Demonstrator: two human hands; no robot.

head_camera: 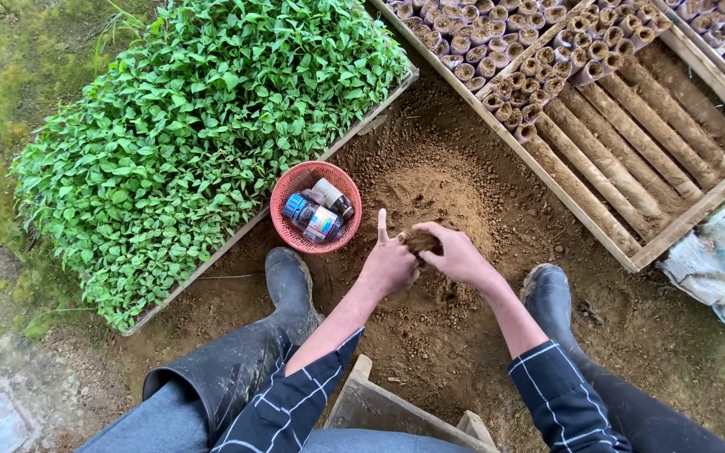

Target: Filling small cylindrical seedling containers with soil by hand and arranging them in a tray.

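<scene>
Both hands meet over the soil heap point(438, 189). The right hand point(456, 256) closes its grip on a soil-filled tube point(422, 242); the left hand point(389, 264) steadies it, fingers partly spread. At two o'clock, the crate point(639, 252) holds filled tubes point(539, 63) in its far part; its near part lies bare.

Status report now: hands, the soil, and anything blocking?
Left hand and right hand together on soil clump, above soil pile. Red basket beside, not blocking.

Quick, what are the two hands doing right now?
Left hand: open, fingers spread, touching the small soil-filled pot.
Right hand: closed around the small soil-filled pot, above the soil pile.
</scene>
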